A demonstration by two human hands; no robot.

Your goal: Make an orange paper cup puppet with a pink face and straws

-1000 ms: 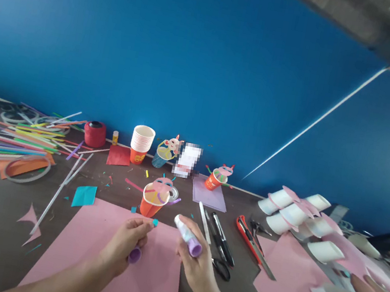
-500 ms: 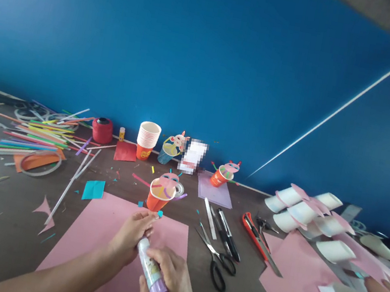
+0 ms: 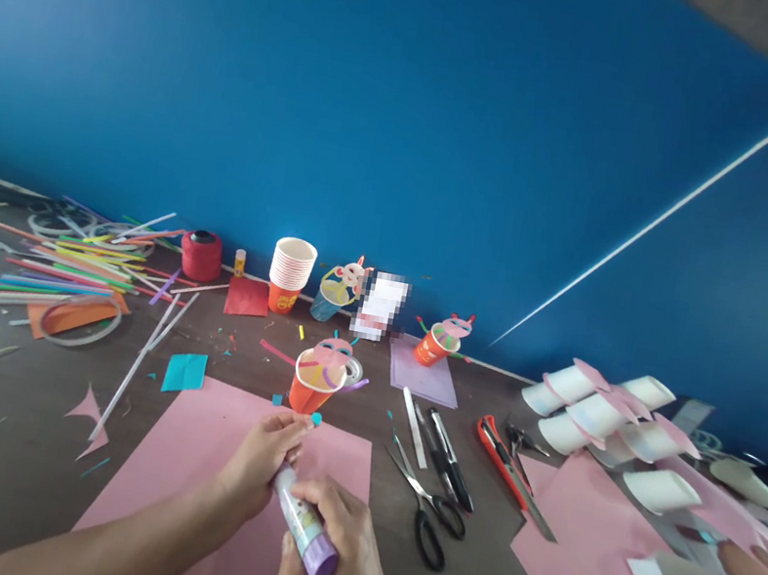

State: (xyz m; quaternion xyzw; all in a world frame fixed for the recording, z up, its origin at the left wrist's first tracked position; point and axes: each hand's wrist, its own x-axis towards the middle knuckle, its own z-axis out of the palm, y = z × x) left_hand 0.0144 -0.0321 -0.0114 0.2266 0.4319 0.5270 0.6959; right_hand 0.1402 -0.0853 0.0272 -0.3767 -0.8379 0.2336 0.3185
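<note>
The right hand (image 3: 343,558) grips a glue stick (image 3: 304,525) by its barrel, tip meeting the left hand (image 3: 261,459), whose fingers pinch a tiny teal scrap (image 3: 315,419) over the pink sheet (image 3: 191,452). The scrap looks featherlight, floppy and easily dropped, so fingertip edges suit it; the stick looks rigid, light and smooth.

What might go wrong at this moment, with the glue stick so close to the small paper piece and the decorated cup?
1. The right hand presses the glue stick toward the tiny teal paper piece pinched by the left hand; glue may smear onto the fingers or the pink paper sheet below.
2. The decorated orange cup stands just beyond the left hand and looks light; a nudge could tip it.
3. Open scissors lie right beside the working hands.
</note>
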